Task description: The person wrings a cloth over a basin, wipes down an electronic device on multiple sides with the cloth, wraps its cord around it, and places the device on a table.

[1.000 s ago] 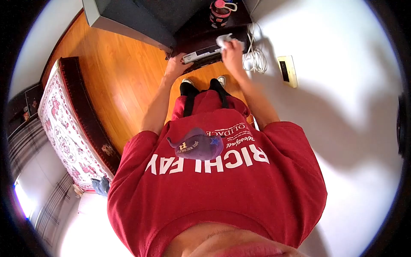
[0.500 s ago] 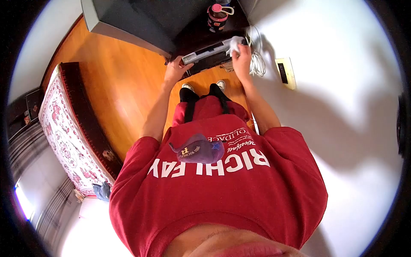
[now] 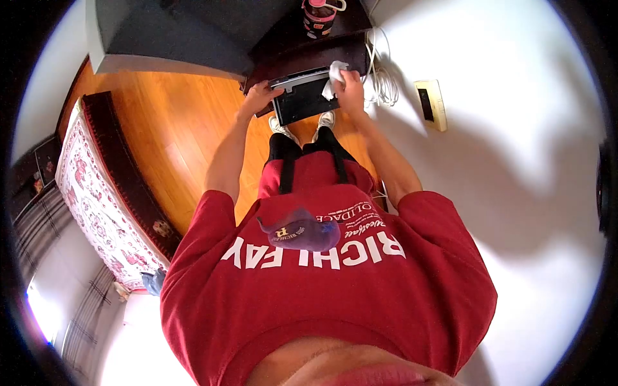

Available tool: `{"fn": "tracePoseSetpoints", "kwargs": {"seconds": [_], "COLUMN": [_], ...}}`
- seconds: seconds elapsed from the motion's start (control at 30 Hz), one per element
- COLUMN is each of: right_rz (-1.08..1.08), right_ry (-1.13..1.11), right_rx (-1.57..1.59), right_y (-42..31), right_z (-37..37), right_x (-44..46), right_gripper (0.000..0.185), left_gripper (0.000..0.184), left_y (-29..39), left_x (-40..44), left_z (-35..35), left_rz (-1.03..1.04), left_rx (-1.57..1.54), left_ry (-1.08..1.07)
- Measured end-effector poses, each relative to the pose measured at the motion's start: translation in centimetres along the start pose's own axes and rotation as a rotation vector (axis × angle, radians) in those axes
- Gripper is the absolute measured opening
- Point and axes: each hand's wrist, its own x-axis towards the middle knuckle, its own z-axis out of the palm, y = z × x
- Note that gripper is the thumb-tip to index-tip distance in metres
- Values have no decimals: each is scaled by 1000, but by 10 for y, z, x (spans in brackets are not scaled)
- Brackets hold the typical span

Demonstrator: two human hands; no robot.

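Observation:
A flat black box-like device with a silver-grey edge is held up in front of my feet, its dark broad face tilted toward me. My left hand grips its left end, thumb over the near side. My right hand is closed on a crumpled white cloth, possibly tissue, which lies against the device's upper right corner. Part of the cloth is hidden by my fingers.
Behind the device stands a dark wooden cabinet, with a pink-lidded bottle on it. A big dark grey panel is at upper left. Coiled white cables hang by the wall near a cream wall unit. A patterned bed cover lies left.
The device has turned from showing its thin silver edge to showing its broad black face. Both hands moved slightly with it, the cloth still in my right hand. The view shifted a little.

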Motion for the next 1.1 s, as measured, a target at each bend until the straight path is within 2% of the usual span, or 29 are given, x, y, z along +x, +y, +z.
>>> {"fn": "tracePoseSetpoints", "kwargs": {"seconds": [0.07,0.13,0.17,0.2,0.27,0.37,0.4,0.47,0.57,0.6,0.67,0.7,0.73,0.8,0.83,0.87,0.9,1.0,1.07,1.1], "right_rz": [20,25,33,42,59,1,0,-84,-109,-96,-123,-145,-149,-137,-81,-23,-115,-200,-322,-320], "right_ry": [-101,-128,-158,-188,-211,-206,-209,-214,-173,-230,-305,-222,-236,-193,-223,-253,-216,-388,-463,-447], "right_rx": [-34,-38,-33,-28,-63,-84,-83,-112,-228,-286,-284,-249,-288,-339,-287,-238,-145,13,-157,-136], "right_y": [3,1,0,-1,-6,-5,-2,5,10,10,10,10,10,3,-2,-7,-6,-37,-48,-47], "right_z": [10,16,19,20,24,37,43,55,74,74,72,73,73,76,78,83,95,122,126,124], "right_x": [-4,-8,-7,-7,-4,5,7,11,15,18,22,21,21,18,17,17,12,-7,-9,-7], "right_gripper": [32,32,33,33,34,30,30,30,29,29,27,31,32,31,30,30,28,30,30,29], "left_gripper": [40,40,42,42,50,57,57,54,46,46,37,34,36,38,37,37,39,38,37,36], "left_y": [-9,-1,4,2,-3,-29,-32,-41,-5,-3,1,16,6,-9,-13,-20,-17,-10,6,1], "left_x": [6,0,-4,-3,0,11,15,18,0,-6,-21,-33,-40,-50,-50,-46,-43,-47,-48,-47], "left_z": [2,1,6,9,12,18,20,29,28,29,30,32,38,47,54,56,55,51,52,53], "left_rz": [30,-112,8,3,-233,-342,-345,-329,-352,-362,-250,-218,-188,-293,-395,-395,-357,-345,-366,-364], "left_rx": [-48,21,-61,-59,39,148,148,422,254,257,110,156,231,240,67,64,105,128,258,222], "left_ry": [-43,0,85,85,154,207,209,376,474,482,472,489,480,319,353,356,330,322,349,355]}}
